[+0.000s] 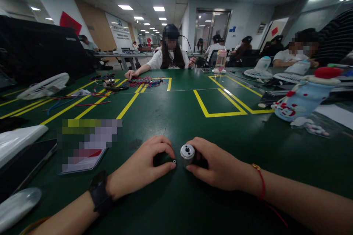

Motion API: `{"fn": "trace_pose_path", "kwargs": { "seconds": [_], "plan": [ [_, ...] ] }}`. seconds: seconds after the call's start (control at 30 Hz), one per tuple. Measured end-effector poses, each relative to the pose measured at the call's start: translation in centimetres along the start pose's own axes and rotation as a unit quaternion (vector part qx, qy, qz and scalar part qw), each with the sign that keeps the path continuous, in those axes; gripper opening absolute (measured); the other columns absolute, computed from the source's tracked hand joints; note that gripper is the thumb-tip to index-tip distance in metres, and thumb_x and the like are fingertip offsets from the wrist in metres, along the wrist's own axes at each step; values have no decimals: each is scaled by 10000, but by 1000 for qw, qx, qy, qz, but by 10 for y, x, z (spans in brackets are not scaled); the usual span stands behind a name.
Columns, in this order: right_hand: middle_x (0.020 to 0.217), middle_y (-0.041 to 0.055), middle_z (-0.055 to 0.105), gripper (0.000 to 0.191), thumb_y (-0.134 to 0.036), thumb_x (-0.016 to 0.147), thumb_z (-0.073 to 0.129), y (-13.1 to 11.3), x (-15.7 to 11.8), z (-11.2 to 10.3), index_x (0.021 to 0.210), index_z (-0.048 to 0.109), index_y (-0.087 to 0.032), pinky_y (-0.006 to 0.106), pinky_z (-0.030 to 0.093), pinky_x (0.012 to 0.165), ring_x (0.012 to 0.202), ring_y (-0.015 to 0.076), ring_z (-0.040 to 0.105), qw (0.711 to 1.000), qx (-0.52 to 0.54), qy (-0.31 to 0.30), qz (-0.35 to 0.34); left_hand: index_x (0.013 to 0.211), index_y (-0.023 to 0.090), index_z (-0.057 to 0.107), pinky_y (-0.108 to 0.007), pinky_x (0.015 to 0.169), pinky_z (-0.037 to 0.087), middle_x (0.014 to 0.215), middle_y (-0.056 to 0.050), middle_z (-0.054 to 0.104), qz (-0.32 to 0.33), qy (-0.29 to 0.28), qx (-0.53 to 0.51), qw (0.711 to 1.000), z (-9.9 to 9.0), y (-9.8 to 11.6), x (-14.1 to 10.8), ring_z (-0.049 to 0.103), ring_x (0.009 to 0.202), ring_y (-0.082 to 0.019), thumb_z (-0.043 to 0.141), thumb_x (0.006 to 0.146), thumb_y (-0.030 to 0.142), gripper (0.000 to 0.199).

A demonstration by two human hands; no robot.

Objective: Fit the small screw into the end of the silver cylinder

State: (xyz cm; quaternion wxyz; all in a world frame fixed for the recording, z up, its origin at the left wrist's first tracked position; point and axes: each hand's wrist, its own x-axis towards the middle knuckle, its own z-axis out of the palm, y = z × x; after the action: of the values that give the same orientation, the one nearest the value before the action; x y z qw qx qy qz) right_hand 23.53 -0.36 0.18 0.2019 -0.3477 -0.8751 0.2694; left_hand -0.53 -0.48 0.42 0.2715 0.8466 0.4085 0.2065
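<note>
A silver metal cylinder (187,156) stands upright on the green table, its round top face showing small dark holes. The fingers and thumb of my right hand (212,163) wrap round it from the right. Just to its left, my left hand (150,161) pinches a tiny metal ring (174,162) between thumb and forefinger. A small gap separates the ring from the cylinder. The cylinder's far side and the tips of some right fingers are hidden.
Left lie a phone-like flat object (82,165), a white mouse (20,205) and a white fan (44,86). Bundled wires (146,82) lie near a person's hand across the green table (162,117). A blue bottle (303,99) stands right, near more fans.
</note>
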Motion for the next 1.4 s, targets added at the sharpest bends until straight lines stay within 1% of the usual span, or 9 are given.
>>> {"fn": "trace_pose_path", "kwargs": {
  "seconds": [0.07,0.17,0.37,0.57,0.73,1.0,1.13,1.27,1.4],
  "plan": [
    [954,34,543,259,-207,812,628,-1,0,0,1053,535,-184,306,410,696,788,165,482,1000,-2,4,0,890,228,634,-372,906,426,1057,-20,598,2,2,4,1000,0,0,1,543,1020,-209,623,863,232,29],
    [946,32,541,257,-194,811,624,-1,1,0,1052,534,-185,309,407,704,789,165,482,1000,-1,2,-1,897,223,639,-342,880,439,1027,-17,602,3,11,-13,1000,-1,3,4,558,984,-189,591,891,219,49],
    [951,37,537,250,-215,815,624,-1,2,0,1045,533,-181,311,403,695,790,170,478,1000,-5,-2,-2,948,244,638,-320,844,446,1009,-2,591,-9,76,-35,996,-9,13,6,565,949,-171,555,926,243,86],
    [947,40,536,237,-204,815,622,-1,2,0,1030,528,-177,307,397,697,790,168,474,1000,-1,4,-14,972,262,653,-292,795,449,967,8,585,5,112,-40,993,-9,26,9,567,904,-156,565,922,218,110],
    [920,34,534,196,-189,813,619,-2,2,0,982,521,-182,300,386,681,769,162,467,1000,1,9,-23,973,285,684,-291,762,454,939,6,583,14,110,-22,994,-6,31,14,565,875,-161,568,916,205,152],
    [920,32,533,196,-182,810,618,-1,3,1,977,516,-179,298,380,677,752,155,460,999,3,14,-28,995,311,693,-297,761,458,941,3,584,20,97,-7,995,-6,33,15,563,877,-170,557,922,212,184],
    [906,25,529,187,-176,806,620,-2,3,1,960,514,-179,296,385,674,742,152,460,999,6,14,-36,1034,293,681,-288,768,460,952,0,592,24,87,-15,996,-6,36,12,568,889,-168,540,934,228,185],
    [916,30,535,189,-181,809,620,-2,3,1,970,521,-179,302,393,686,756,157,466,999,3,16,-36,1069,275,669,-289,793,461,969,-6,599,19,83,-22,996,-6,35,9,572,905,-164,516,940,200,214],
    [953,47,550,250,-184,809,628,-2,2,0,1042,537,-177,315,406,715,796,171,483,1000,3,12,-28,1019,256,674,-308,813,459,988,-15,613,-8,86,-40,995,-6,28,8,577,923,-177,499,938,192,203]
  ]
}}
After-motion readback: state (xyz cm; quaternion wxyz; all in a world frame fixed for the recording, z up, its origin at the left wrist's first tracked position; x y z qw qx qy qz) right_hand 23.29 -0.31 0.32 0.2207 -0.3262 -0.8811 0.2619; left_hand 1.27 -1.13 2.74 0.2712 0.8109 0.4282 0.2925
